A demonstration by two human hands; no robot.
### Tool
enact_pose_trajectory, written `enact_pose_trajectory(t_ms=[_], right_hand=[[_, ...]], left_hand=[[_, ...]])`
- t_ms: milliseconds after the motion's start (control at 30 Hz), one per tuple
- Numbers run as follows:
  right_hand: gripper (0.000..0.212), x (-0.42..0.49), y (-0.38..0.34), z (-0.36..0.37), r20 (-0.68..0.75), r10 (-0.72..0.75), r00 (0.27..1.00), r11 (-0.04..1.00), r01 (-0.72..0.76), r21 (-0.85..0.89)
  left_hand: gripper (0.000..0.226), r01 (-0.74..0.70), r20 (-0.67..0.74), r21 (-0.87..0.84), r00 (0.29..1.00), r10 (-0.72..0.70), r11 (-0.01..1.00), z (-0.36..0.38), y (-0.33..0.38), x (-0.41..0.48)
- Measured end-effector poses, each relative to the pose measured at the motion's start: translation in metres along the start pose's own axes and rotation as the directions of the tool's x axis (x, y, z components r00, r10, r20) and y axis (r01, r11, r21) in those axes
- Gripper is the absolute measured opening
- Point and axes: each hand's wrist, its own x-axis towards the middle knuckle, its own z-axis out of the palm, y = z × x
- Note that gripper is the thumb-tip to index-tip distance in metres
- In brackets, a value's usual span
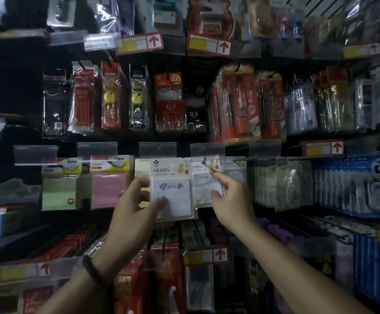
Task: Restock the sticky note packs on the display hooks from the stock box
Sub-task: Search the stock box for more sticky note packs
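Note:
My left hand (pixel 136 209) grips a white sticky note pack (pixel 173 191) in clear wrap, printed "BE HAPPY" and "NOTED", held upright in front of the display wall. To its right an identical pack (pixel 203 171) hangs on a black display hook (pixel 204 160). My right hand (pixel 232 200) reaches toward that hanging pack, index finger stretched to its upper corner just under the hook, fingers apart and holding nothing. The stock box is out of view.
Green (pixel 58 189) and pink (pixel 108 186) sticky note packs hang to the left. Pen and pencil packs (pixel 170 105) fill the row above. Blue packs (pixel 352 184) hang at right, red packs (pixel 161 279) below. Clear price-tag holders (pixel 157 149) jut out above the hooks.

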Motion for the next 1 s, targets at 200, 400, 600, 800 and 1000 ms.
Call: enact_pose_trajectory(t_ms=[200,400,600,800,1000], right_hand=[[0.067,0.001,-0.004,-0.001,-0.034,-0.01,0.999,0.943,-0.002,-0.333],[0.037,-0.025,-0.004,-0.012,-0.08,-0.125,0.989,0.99,0.13,0.054],[0.08,-0.042,0.002,-0.011,0.045,-0.033,0.998,0.928,0.014,0.373],[0.059,-0.023,0.001,-0.016,-0.028,0.02,0.999,0.9,-0.006,0.437],[0.056,-0.012,0.006,-0.015,-0.096,0.007,0.995,0.942,0.026,0.336]], left_hand=[[0.017,0.067,0.029,0.015,0.997,-0.067,0.998,0.005,-0.007,-0.004],[0.018,0.101,0.102,0.02,0.99,-0.102,0.995,0.015,-0.006,-0.003],[0.026,0.072,0.114,0.042,0.991,-0.076,0.997,0.035,0.002,0.009],[0.068,-0.224,0.04,0.371,0.973,0.226,0.901,0.047,-0.007,0.028],[0.064,-0.415,0.156,0.6,0.9,0.408,0.684,0.052,-0.005,0.037]])
